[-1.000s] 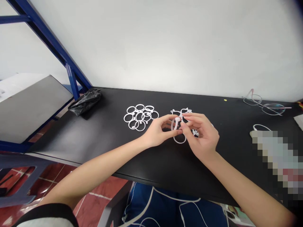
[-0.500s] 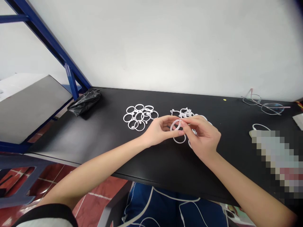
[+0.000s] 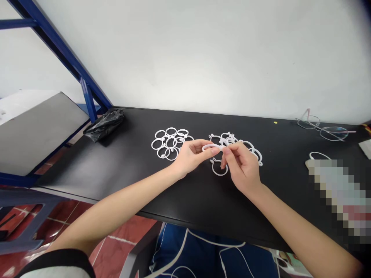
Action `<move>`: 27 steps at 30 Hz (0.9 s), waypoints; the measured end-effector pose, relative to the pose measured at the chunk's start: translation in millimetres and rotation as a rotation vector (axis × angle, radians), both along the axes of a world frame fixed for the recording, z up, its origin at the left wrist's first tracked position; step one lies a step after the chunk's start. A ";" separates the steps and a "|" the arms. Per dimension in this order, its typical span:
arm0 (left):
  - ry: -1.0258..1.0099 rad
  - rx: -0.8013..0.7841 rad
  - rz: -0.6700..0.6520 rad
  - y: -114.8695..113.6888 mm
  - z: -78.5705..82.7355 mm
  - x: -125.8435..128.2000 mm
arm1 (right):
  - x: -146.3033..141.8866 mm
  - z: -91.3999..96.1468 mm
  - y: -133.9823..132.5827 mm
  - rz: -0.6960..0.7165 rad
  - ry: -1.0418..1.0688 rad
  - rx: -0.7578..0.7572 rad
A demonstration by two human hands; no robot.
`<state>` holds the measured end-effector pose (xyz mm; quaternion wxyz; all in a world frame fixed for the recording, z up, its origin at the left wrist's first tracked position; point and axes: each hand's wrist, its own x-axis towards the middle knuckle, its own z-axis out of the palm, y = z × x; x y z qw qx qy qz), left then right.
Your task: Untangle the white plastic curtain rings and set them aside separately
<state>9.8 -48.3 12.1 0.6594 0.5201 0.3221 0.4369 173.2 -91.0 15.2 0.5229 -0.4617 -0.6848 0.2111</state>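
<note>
Between both hands, just above the black table, is a white plastic ring, turned nearly edge-on. My left hand pinches its left side with thumb and fingers. At the ring's right end, my right hand grips it between thumb and index finger, covering part of it. Under the hands lies an open white ring with a gap at its top. Behind my right hand spreads a pile of similar white rings, some open. To the left sits a cluster of closed white rings, partly covered by my left hand.
A crumpled black plastic bag rests at the table's back left. Eyeglasses lie at the back right, with a pixelated object in front of them. A white cable hangs below the front edge, across the lap.
The held ring has been tilted from facing me to nearly edge-on. My right hand has shifted slightly left, showing more of the rings behind it.
</note>
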 end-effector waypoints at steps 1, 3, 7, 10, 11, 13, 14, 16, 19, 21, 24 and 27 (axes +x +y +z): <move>-0.001 0.004 0.002 0.1 0.1 -0.3 | 0.0 0.2 -0.3 0.033 0.021 -0.020; 0.002 0.012 0.007 0.5 0.4 -1.2 | -0.2 -0.3 -0.5 0.092 0.070 -0.057; 0.015 0.040 -0.009 1.0 1.3 -3.2 | 0.1 -2.4 -0.5 0.200 0.167 -0.110; 0.000 0.042 -0.039 0.5 1.6 -4.0 | 0.3 -3.1 -1.0 0.254 0.226 -0.131; -0.006 0.038 -0.044 0.1 1.5 -4.0 | 0.1 -3.2 -1.2 0.263 0.244 -0.140; -0.013 0.030 -0.044 -0.7 1.0 -3.7 | -0.6 -3.0 -1.4 0.274 0.276 -0.160; -0.013 0.027 -0.040 -1.2 0.7 -3.5 | -1.1 -3.0 -1.4 0.282 0.290 -0.168; -0.009 0.023 -0.033 -2.2 0.1 -3.1 | -1.9 -3.0 -1.3 0.297 0.311 -0.172; -0.020 0.015 -0.029 -3.2 -0.8 -2.6 | -2.3 -3.5 -1.2 0.309 0.312 -0.161; -0.027 0.017 -0.033 -3.3 -1.3 -2.4 | -2.2 -4.1 -1.3 0.312 0.310 -0.155; -0.011 0.036 -0.028 -2.8 -1.7 -2.3 | -1.9 -5.2 -1.4 0.312 0.321 -0.168; 0.003 0.042 -0.020 -2.5 -1.2 -2.1 | -1.3 -6.3 -0.7 0.297 0.314 -0.197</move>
